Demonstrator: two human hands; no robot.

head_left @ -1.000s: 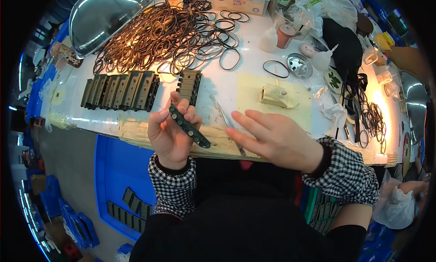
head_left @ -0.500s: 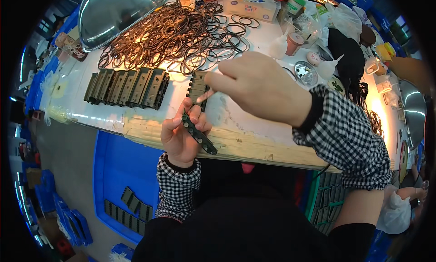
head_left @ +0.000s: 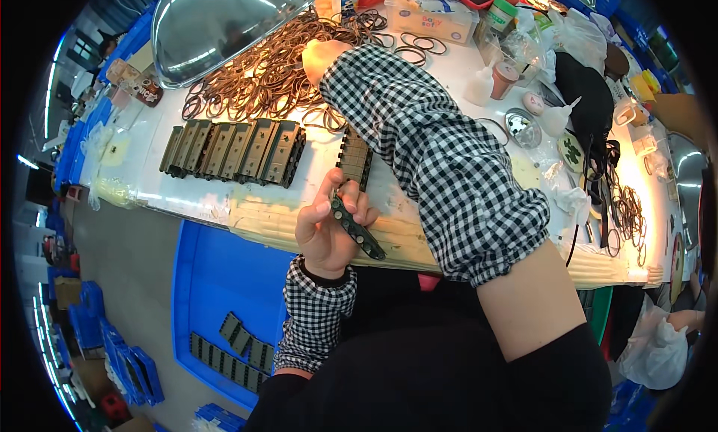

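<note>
- Blue tray, low beside the person's lap: flat dark-green segmented pieces lying in it, some at an angle to the rest. Sits below table level; a dropped part could land there and be hard to pick out, being of like colour.
- Left hand, palm up at the table's front edge: thumb and fingers closed on the dark-green wheeled strip. Strip tilted, far end pinched, near end jutting free past the fingers. Risk: pinch loosens or the free end is knocked, and the strip tips off the edge.
- Lone olive ribbed block just beyond the left fingertips, partly behind the right sleeve; touching or not, cannot tell. A small left-hand slip could nudge it.
- Row of olive blocks to the left, packed side by side. A push at one end would likely skew the lot.
- Checked right sleeve slanting across the table. Loose cloth could drag whatever lies beneath, hidden from view.
- Right hand at the heap of dark bands: fingers too hidden to tell whether open or gripping. Bands tangled; one pulled could bring several along.
- Shiny domed shade beyond the heap, near the right hand: a careless knuckle might strike it.
</note>
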